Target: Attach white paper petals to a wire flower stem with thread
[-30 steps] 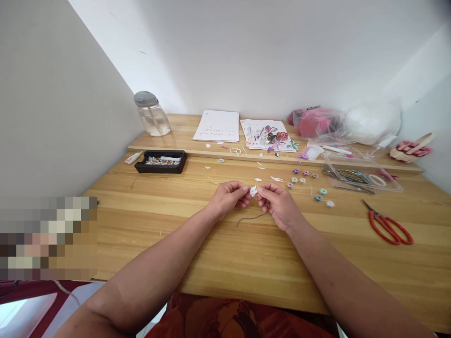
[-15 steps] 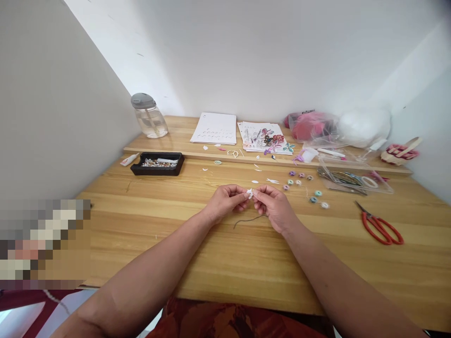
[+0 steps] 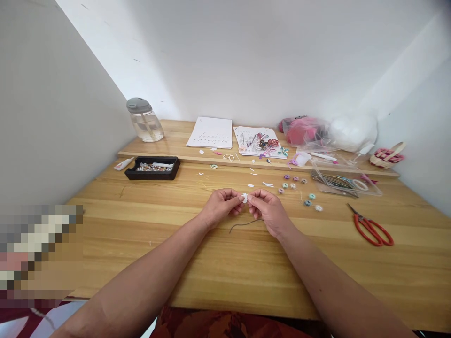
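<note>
Pinched between both hands is a small white piece (image 3: 245, 198), flower-like in outline, held just above the table. My left hand (image 3: 223, 206) has thumb and forefinger closed on its left side. On its right side, my right hand (image 3: 268, 210) grips with thumb and forefinger, the other fingers curled in. A dark grey cord (image 3: 243, 225) trails leftward from under my right hand across the wood. Beyond the hands lie a white oval cutout (image 3: 250, 185) and a white pointed cutout (image 3: 268, 184). The fingers partly hide the piece.
Red-handled scissors (image 3: 373, 231) lie at right, below a clear tray of tools (image 3: 377, 191). Several thread bobbins (image 3: 307, 203) stand nearer the hands. At left are a black bead tray (image 3: 151, 176) and a water bottle (image 3: 146, 124). Papers (image 3: 211, 134) lie on the raised back ledge (image 3: 169, 152).
The whole view has shifted, so the table and its things appear slightly lower and further left. Both hands keep their hold on the white piece, which has turned slightly.
</note>
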The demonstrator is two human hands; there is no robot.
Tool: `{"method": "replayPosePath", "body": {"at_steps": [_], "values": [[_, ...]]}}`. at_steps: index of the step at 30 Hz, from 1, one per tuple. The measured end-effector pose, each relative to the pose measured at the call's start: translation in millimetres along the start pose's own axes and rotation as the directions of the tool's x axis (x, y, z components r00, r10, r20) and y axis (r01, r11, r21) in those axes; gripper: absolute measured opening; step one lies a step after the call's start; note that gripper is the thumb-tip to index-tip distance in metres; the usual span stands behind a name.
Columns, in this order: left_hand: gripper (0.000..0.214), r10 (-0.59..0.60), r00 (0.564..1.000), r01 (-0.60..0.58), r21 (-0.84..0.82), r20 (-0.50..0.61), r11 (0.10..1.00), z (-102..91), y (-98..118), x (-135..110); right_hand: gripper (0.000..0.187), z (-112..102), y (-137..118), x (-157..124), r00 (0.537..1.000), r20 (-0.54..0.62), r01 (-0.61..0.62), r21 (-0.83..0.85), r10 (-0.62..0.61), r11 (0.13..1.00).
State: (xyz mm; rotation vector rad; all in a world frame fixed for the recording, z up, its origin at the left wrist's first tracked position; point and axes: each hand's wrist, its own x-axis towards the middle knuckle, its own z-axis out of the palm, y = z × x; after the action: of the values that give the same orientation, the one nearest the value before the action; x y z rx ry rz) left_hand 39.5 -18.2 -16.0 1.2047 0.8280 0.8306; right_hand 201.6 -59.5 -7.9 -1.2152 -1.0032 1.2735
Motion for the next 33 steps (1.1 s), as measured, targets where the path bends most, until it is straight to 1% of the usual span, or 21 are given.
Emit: {"method": "replayPosePath", "body": {"at_steps": [4, 7, 12, 15, 24, 30, 33], "values": [[0.041, 0.019, 1.000, -0.019, 0.059, -0.004, 0.998, 0.2, 0.6, -0.7, 0.036, 0.9, -0.8, -1.4, 1.000, -0.010, 0.019, -0.042, -0.019, 0.999], [0.037, 0.039, 0.999, -0.041, 0.124, 0.017, 0.991, 0.6, 0.6, -1.6, 0.037, 0.9, -0.5, -2.2, 0.999, -0.019, 0.025, -0.078, -0.026, 0.997], [0.032, 0.082, 0.996, -0.086, 0.256, 0.027, 0.963, 0.5, -2.8, -0.6, 0.035, 0.9, 0.1, -1.9, 0.998, -0.041, 0.042, -0.108, -0.047, 0.993], [0.029, 0.097, 0.995, -0.099, 0.298, 0.022, 0.949, 0.1, -5.3, 0.4, 0.034, 1.4, -0.6, -1.7, 0.997, -0.054, 0.044, -0.115, -0.051, 0.992], [0.027, 0.095, 0.996, -0.090, 0.340, 0.001, 0.936, 0.2, -4.2, -0.4, 0.037, 2.9, 1.4, 0.3, 0.994, -0.066, 0.076, -0.168, -0.088, 0.983], [0.027, 0.080, 0.997, -0.075, 0.298, -0.004, 0.952, 1.1, 0.1, -2.9, 0.038, 2.0, 0.2, 0.2, 0.995, -0.066, 0.070, -0.140, -0.079, 0.988], [0.027, 0.062, 0.998, -0.057, 0.243, -0.013, 0.968, 1.8, 2.2, -3.2, 0.038, 1.1, -0.7, 0.2, 0.996, -0.076, 0.047, -0.108, -0.056, 0.993]]}}
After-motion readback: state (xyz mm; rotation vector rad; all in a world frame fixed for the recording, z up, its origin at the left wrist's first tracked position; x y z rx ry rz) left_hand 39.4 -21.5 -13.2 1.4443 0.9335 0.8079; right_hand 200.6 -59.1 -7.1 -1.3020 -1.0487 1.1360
